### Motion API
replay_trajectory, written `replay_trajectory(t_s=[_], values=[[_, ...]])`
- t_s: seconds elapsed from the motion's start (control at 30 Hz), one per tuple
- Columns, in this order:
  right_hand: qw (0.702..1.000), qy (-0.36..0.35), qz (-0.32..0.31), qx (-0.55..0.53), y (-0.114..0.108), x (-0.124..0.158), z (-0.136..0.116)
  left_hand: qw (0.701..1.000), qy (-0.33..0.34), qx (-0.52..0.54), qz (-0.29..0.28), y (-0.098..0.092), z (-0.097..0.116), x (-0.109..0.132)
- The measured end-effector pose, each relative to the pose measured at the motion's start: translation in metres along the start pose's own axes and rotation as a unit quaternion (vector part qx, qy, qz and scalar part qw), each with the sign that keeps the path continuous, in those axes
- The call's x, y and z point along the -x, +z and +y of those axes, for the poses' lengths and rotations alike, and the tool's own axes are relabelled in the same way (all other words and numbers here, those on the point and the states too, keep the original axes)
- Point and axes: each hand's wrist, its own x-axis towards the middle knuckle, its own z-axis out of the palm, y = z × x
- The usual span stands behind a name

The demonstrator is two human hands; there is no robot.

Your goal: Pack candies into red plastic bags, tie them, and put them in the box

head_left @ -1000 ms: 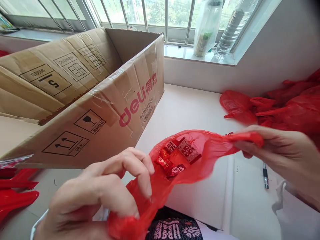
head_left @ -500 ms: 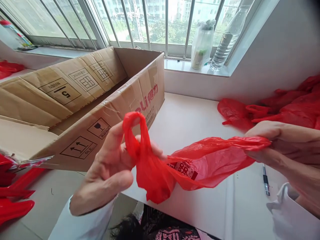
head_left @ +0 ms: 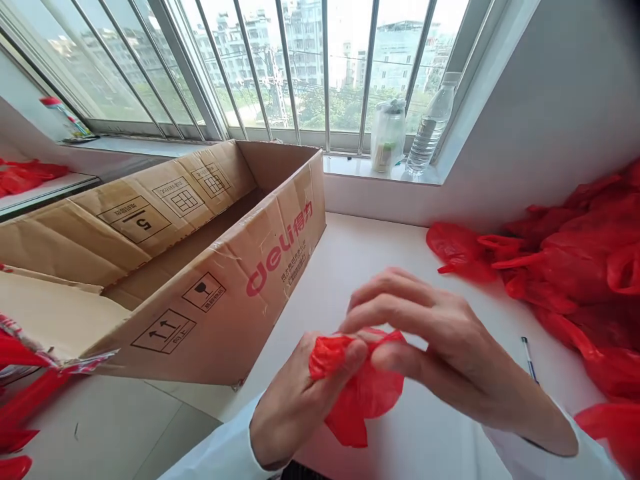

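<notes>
Both my hands meet over the white table in the head view, around one bunched red plastic bag (head_left: 356,407). My left hand (head_left: 300,393) is closed on the bag's gathered top, its thumb pressed over the folds. From the right, my right hand (head_left: 440,353) arches over the same bag; thumb and fingertips are at its gathered plastic, which seems pinched between them. The lower part of the bag hangs beneath both hands. Whatever lies inside the bag is hidden.
A long open cardboard box (head_left: 270,253) stands at the left. Many red plastic bags (head_left: 575,260) are heaped along the right wall, with a pen (head_left: 529,359) near them. A clear bottle (head_left: 430,133) and a bagged cup (head_left: 387,140) stand on the windowsill.
My hands have come together from far apart, my right hand moving left. The bag, stretched open between them before, is now gathered and crumpled. The view has tilted up a little.
</notes>
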Motion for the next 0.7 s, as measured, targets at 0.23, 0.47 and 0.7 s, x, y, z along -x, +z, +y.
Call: replay_trajectory(t_s=[0.23, 0.47, 0.7], values=[[0.971, 0.211, 0.027, -0.106, 0.011, 0.014, 0.03, 0.966, -0.127, 0.225, 0.026, -0.01, -0.017, -0.003], [0.987, -0.051, 0.132, 0.078, 0.041, 0.011, 0.004, 0.946, -0.098, 0.307, -0.038, -0.026, -0.007, -0.005], [0.992, -0.017, 0.078, -0.102, 0.033, 0.008, 0.009, 0.981, 0.073, -0.13, -0.127, -0.042, 0.002, 0.012]])
